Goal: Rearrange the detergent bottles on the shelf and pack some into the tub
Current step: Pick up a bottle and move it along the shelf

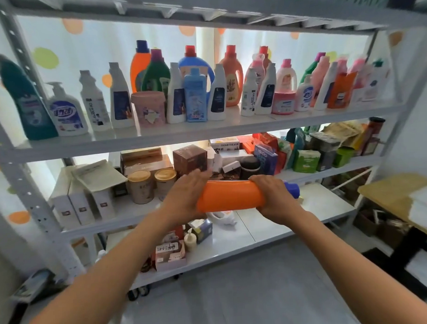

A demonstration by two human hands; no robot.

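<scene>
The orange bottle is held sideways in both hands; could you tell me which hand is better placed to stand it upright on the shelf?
Probably the right hand: it grips the orange bottle near its blue cap, while the left hand cups the base.

Bright backlight behind shelf (206, 128), soft blur, edges bowed

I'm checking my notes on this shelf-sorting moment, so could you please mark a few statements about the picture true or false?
1. Both hands hold the orange bottle sideways. True.
2. Its blue cap points toward the left hand. False: it sticks out past the right hand.
3. The pink tub stands on the shelf among the detergent bottles. True.
4. The teal bottle stands at the shelf's right end. False: it is at the left end.
</scene>
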